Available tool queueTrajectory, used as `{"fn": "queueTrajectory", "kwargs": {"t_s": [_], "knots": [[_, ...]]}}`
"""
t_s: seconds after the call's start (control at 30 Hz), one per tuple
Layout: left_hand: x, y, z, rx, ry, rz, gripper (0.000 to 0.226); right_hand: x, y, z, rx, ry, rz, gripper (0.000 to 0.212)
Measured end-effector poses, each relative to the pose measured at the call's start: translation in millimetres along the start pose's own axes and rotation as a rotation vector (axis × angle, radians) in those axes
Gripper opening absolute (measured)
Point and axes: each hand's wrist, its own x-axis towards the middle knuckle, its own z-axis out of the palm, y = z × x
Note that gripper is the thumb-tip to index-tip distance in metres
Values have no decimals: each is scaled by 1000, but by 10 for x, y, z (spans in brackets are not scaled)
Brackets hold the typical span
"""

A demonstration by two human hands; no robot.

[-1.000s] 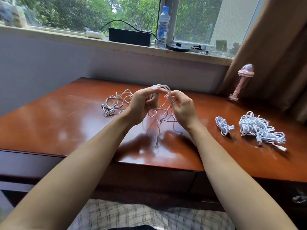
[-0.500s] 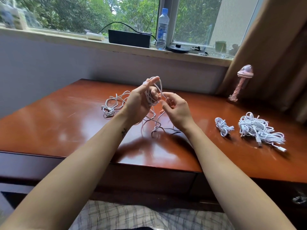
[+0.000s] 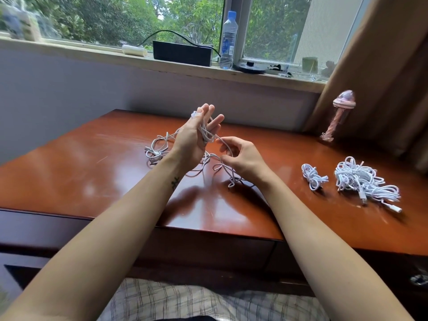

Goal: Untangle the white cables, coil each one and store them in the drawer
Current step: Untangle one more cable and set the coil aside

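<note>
The cable (image 3: 205, 134) loops over the left hand's (image 3: 192, 145) straight, raised fingers above the desk (image 3: 92, 172); the right hand (image 3: 244, 157) pinches a strand beside it. Light, limp, springy: probably best pinched close to the coil.

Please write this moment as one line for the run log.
phase: coiling | left hand: white cable looped round straight fingers | right hand: pinches its strand | table: loose tangle, small coil, large bundle
</note>
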Motion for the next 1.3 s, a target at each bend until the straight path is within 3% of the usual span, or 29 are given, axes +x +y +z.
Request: {"fn": "queueTrajectory", "kwargs": {"t_s": [0.17, 0.3, 0.4, 0.6, 0.83, 1.1, 1.3], "knots": [[93, -11, -65, 5, 144, 107, 27, -1, 44, -48, -131, 8, 0, 44], [134, 18, -163, 159, 239, 179, 35, 5, 65, -117, -191, 98, -85, 26], [111, -59, -164, 446, 193, 261, 35, -2, 38, -118, -154, 118, -115, 20], [93, -180, -250, 988, -40, 441, 39, -1, -58, -119, -65, 233, -146, 32], [79, -243, -304, 1382, -198, 523, 49, -8, -130, -102, 190, 251, -125, 26], [47, -234, -340, 1541, -195, 524, 45, -1, -171, -100, 634, 221, 34, 20], [88, -239, -351, 1580, -204, 596, 35, -13, -153, -175, 530, 267, 23, 26]]}}
